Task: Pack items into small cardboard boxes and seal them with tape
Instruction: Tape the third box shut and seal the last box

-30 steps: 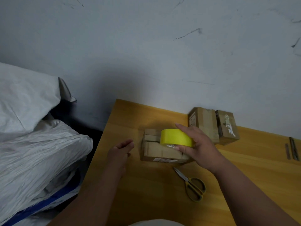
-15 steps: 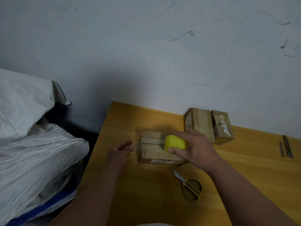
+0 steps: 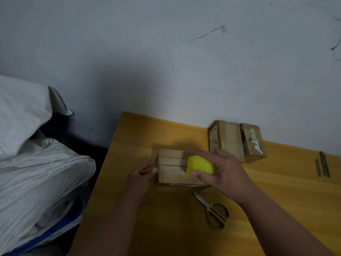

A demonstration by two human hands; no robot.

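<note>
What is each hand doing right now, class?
Left hand: fingers curled, at the left end of the cardboard box; a grip cannot be told.
Right hand: grips the yellow tape roll on the box.

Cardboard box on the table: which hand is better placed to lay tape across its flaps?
Right hand: it grips the yellow tape roll above the box. The left hand touches the box's side.

Tape roll (image 3: 201,165) on box (image 3: 173,169); scissors (image 3: 214,211) before it; two boxes (image 3: 238,141) behind right, by wall.
</note>
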